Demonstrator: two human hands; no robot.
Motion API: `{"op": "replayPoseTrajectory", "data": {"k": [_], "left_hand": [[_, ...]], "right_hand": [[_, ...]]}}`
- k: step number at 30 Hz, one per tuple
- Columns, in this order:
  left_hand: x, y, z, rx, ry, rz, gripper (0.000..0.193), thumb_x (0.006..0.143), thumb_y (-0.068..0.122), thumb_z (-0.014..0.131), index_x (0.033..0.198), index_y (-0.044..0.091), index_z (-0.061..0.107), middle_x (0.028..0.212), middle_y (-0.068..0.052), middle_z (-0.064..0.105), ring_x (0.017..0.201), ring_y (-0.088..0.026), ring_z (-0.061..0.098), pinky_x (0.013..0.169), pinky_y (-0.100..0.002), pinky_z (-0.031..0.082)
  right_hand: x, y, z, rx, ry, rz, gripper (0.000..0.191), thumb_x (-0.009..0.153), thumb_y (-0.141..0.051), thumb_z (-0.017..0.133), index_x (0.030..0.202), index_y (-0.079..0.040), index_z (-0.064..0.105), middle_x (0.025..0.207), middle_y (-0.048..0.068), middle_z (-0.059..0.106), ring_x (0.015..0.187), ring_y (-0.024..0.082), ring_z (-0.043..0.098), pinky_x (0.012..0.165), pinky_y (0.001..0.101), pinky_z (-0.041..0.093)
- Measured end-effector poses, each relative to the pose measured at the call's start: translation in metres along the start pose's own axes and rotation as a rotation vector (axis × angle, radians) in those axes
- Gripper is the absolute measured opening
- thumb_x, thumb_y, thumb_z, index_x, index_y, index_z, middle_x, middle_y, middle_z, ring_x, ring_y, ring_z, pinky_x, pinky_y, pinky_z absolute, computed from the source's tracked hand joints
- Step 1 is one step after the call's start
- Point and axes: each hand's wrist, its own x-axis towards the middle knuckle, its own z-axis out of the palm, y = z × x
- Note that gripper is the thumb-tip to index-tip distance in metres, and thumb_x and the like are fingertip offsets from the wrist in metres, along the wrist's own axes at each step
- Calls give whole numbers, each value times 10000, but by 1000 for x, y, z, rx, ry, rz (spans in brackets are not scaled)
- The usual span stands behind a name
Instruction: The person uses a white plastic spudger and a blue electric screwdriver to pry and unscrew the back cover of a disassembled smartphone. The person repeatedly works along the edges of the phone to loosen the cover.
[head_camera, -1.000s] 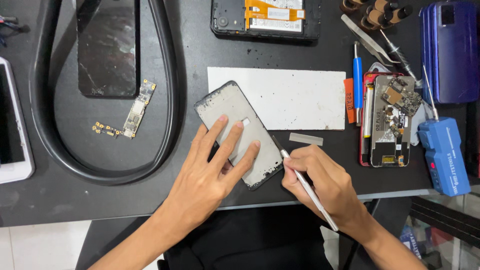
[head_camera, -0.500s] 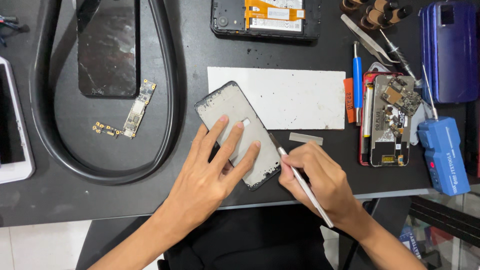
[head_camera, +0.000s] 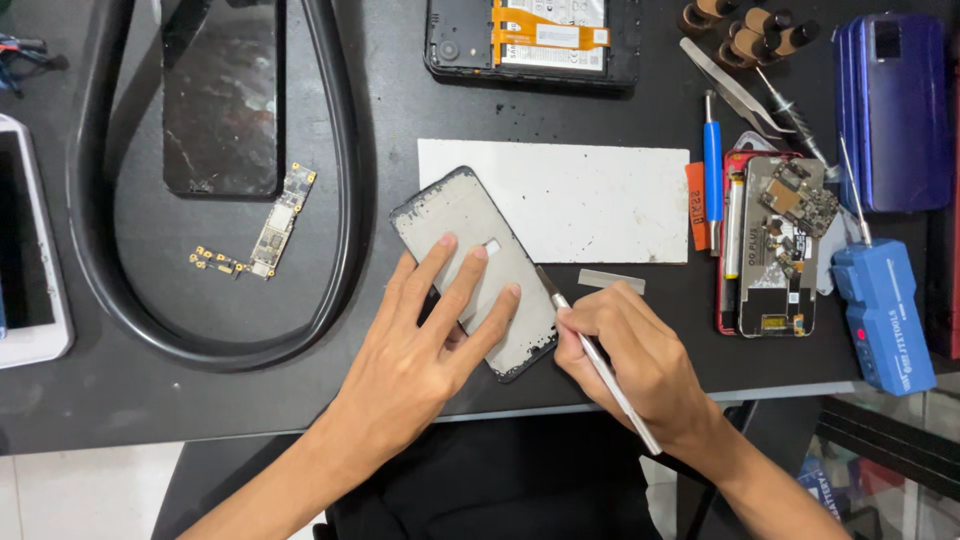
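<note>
A grey phone frame with a black rim (head_camera: 455, 225) lies tilted on the black table (head_camera: 380, 120). My left hand (head_camera: 425, 350) presses flat on its lower half, fingers spread. My right hand (head_camera: 635, 365) grips a thin metal pen-like tool (head_camera: 600, 362), whose tip touches the frame's right edge. A white rectangular sheet (head_camera: 580, 195) lies just behind the frame.
A black looped cable (head_camera: 345, 200) circles a dark phone screen (head_camera: 222, 105) and a small circuit board (head_camera: 280, 222). An opened phone (head_camera: 530, 40) sits at the back. Tweezers (head_camera: 730, 95), a blue screwdriver (head_camera: 712, 165), another opened phone (head_camera: 775, 245), a blue device (head_camera: 885, 315) and a blue phone (head_camera: 893, 105) crowd the right. A white phone (head_camera: 25, 240) sits left.
My right hand has shifted slightly left and up, bringing the tool tip further along the frame's right edge. My left hand stays in place.
</note>
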Motion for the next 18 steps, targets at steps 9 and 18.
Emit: {"op": "replayPoseTrajectory", "data": {"k": [9, 18], "left_hand": [[1, 1, 0, -14, 0, 2, 579, 823, -60, 660, 1384, 76, 617, 1497, -239, 485, 1391, -487, 452, 1093, -662, 427], [1, 0, 1, -22, 16, 0, 567, 835, -59, 661, 1383, 74, 616, 1491, -240, 490, 1392, -484, 454, 1098, -663, 434]], "right_hand": [[3, 0, -2, -45, -20, -42, 266, 825, 79, 763, 1043, 43, 615, 900, 141, 663, 782, 262, 654, 685, 352, 543], [13, -3, 0, -82, -25, -45, 219, 833, 76, 757, 1000, 47, 618, 875, 140, 645, 761, 266, 641, 660, 357, 525]]}}
